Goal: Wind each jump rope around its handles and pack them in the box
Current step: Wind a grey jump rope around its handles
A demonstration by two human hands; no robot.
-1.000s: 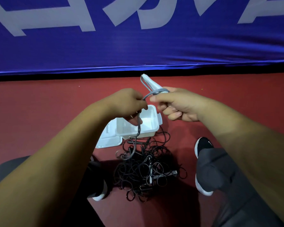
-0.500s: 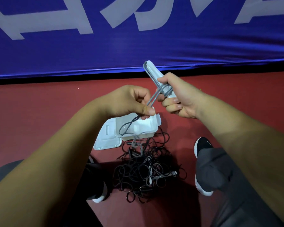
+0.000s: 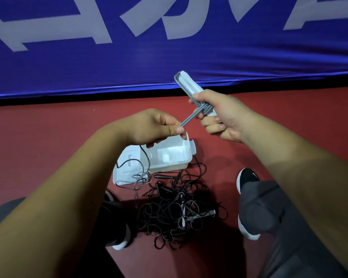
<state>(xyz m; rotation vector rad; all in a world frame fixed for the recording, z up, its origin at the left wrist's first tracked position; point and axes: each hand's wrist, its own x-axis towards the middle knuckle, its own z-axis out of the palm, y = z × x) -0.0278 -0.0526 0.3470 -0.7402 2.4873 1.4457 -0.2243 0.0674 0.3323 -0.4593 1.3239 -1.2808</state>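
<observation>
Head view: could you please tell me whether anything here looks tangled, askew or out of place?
Yes. The black ropes lie in one knotted heap on the floor by the box, apparently unwound. The grey rope, pinched by the left hand, trails its loose tail over the box's open lid.

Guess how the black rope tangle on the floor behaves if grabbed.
Likely floppy: the black rope tangle lies in loose thin loops. Probably lifts as one snagged clump, since loops interlock. Seems light: thin cords, mostly gaps.
</observation>
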